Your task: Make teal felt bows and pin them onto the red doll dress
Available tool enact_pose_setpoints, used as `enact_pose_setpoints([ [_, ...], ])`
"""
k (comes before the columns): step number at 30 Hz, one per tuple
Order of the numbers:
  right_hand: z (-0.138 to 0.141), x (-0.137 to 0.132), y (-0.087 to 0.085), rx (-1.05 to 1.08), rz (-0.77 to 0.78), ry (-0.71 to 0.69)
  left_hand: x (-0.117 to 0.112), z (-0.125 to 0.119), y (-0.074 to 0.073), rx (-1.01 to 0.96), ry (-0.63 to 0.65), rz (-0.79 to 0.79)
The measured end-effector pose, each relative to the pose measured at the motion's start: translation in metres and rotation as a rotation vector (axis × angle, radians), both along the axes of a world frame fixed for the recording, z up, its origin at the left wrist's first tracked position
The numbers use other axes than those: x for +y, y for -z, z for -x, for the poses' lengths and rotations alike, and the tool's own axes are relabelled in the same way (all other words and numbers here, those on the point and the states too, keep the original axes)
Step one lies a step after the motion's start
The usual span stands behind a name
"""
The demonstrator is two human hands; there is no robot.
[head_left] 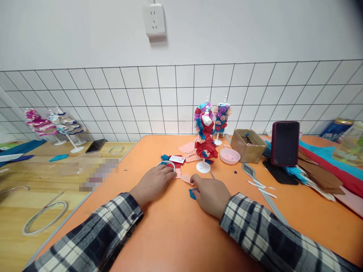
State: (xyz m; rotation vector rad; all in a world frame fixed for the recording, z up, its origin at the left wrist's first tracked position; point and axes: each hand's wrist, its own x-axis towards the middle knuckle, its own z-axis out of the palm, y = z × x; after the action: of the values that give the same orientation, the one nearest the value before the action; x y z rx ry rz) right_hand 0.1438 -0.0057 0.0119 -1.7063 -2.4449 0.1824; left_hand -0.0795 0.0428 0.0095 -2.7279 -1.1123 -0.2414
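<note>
A white roll of double-sided tape (168, 163) lies under the curled fingers of my left hand (153, 184), which is palm down and closed on its near edge. The thumb is mostly hidden. My right hand (212, 194) is bent at the fingertips over a small pale pink piece of crepe paper (186, 178). A blue scrap of paper (192, 194) pokes out beside its thumb. Just beyond my hands stands a small white dress form (203, 166) in a red crepe-paper dress (206, 145) with blue and pink trim.
Behind it are other dressed forms (222, 119). A pink bowl (230, 156), a cardboard box (249, 147), scissors (249, 170) and an upright phone (285, 143) stand or lie to the right. Pink paper sheets (188, 148) lie behind my hands. A wooden table (85, 211) adjoins on the left.
</note>
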Motion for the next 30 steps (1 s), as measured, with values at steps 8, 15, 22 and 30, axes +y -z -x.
enact_pose_setpoints([
  [8, -0.032, -0.008, 0.007, 0.306, 0.095, -0.066, -0.02, -0.015, -0.007, -0.138, 0.115, 0.009],
  [15, -0.041, -0.011, 0.011, 0.325, 0.06, -0.062, -0.04, -0.045, 0.001, -0.162, 0.257, 0.282],
  [22, -0.044, -0.016, 0.007, 0.247, -0.068, -0.062, -0.035, -0.038, -0.001, -0.157, 0.16, 0.237],
  [30, -0.165, -0.006, -0.02, 0.126, -0.038, 0.329, -0.04, -0.036, -0.004, -0.162, 0.15, 0.219],
])
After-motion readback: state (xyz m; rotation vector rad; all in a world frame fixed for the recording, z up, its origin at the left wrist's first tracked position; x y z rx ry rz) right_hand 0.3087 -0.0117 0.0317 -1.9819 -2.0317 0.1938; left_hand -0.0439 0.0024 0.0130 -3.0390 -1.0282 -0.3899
